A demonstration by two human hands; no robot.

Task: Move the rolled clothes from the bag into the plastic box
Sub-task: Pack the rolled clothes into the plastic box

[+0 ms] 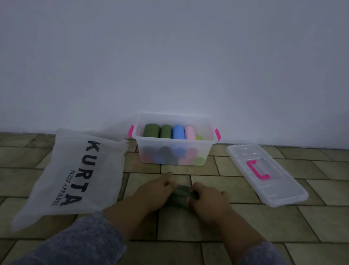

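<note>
Plastic box point(174, 141): clear, colourless walls with pink latches point(131, 131). Inside it: olive green rolls point(151, 130), blue roll point(178, 131), pink roll point(190, 132), yellow-green roll point(199, 137). Dark green roll point(181, 195): plain. Lid point(280, 190): clear, with pink handle point(258, 170). Bag point(102, 179): white, black lettering point(85, 173). Floor point(330, 220): olive-beige tiles, staggered brick pattern, dark joints. Wall point(176, 48): plain pale grey. Sleeves point(88, 243): mottled grey.

Forearms outstretched, left hand point(153, 191) and right hand point(211, 201) side by side, fingers point(196, 189) curled on dark roll point(179, 197).
</note>
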